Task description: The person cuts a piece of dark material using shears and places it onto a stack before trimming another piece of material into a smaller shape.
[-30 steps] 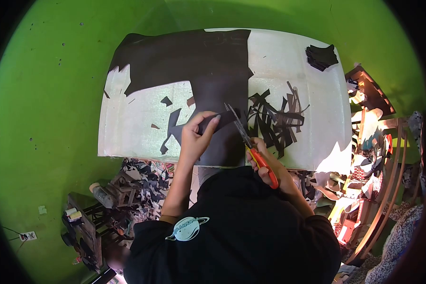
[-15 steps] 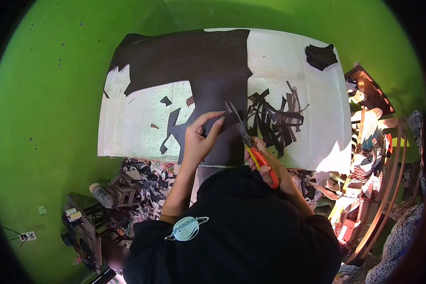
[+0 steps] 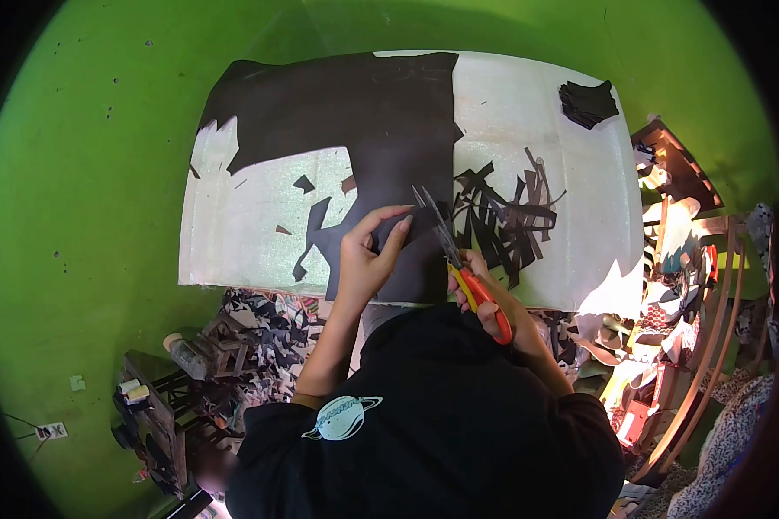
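My right hand (image 3: 491, 298) grips a pair of scissors (image 3: 474, 290) by red-orange and yellow handles. The metal blades point up and to the left, slightly parted, at the edge of a small dark piece of material (image 3: 421, 225). My left hand (image 3: 374, 246) pinches that piece between thumb and fingers, left of the blades. Beneath both hands lies a large dark sheet (image 3: 398, 147), which spreads over the upper left of the white table (image 3: 571, 259) and runs down to its front edge. The dark piece is hard to tell apart from the sheet below it.
Dark offcut strips (image 3: 515, 216) lie heaped right of the sheet. A stack of cut dark pieces (image 3: 588, 103) sits at the far right corner. Small scraps (image 3: 318, 214) lie on the left. A wooden rack (image 3: 723, 303) stands at right, and scraps litter the floor.
Almost nothing differs. The scissor blades look slightly closer together, and both hands stay in nearly the same place.
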Demonstrator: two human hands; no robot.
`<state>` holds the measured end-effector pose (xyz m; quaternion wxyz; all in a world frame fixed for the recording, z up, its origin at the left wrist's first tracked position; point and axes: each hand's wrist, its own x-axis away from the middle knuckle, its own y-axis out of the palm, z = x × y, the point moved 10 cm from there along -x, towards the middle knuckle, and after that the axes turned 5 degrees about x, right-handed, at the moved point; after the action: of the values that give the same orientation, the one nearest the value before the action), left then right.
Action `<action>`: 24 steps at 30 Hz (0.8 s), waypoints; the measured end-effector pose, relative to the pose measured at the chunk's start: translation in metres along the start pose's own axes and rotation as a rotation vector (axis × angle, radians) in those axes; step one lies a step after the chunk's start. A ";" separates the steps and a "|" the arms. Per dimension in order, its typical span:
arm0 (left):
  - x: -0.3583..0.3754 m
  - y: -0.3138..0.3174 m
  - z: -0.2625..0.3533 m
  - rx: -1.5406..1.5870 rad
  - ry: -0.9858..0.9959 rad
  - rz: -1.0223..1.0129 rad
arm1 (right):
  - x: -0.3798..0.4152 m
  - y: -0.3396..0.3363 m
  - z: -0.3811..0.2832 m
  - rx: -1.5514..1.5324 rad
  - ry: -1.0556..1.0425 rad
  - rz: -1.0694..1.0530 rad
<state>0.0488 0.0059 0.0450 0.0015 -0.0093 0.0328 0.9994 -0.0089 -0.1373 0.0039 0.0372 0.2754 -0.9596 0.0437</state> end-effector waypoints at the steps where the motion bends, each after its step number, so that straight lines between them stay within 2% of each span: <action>1: 0.000 0.000 0.000 0.006 -0.004 0.003 | 0.000 0.000 0.000 -0.001 0.001 0.000; 4: 0.002 -0.002 -0.001 -0.007 -0.030 0.025 | 0.001 -0.001 -0.007 0.005 -0.041 0.003; 6: 0.002 -0.002 -0.001 -0.015 -0.039 0.023 | 0.001 0.000 -0.006 0.049 0.012 0.000; 24: 0.003 0.001 0.001 0.017 -0.022 -0.001 | 0.002 -0.001 -0.010 -0.010 0.007 0.016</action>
<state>0.0460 0.0045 0.0455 0.0025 0.0016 0.0411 0.9991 -0.0096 -0.1385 0.0142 0.0417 0.2673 -0.9619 0.0405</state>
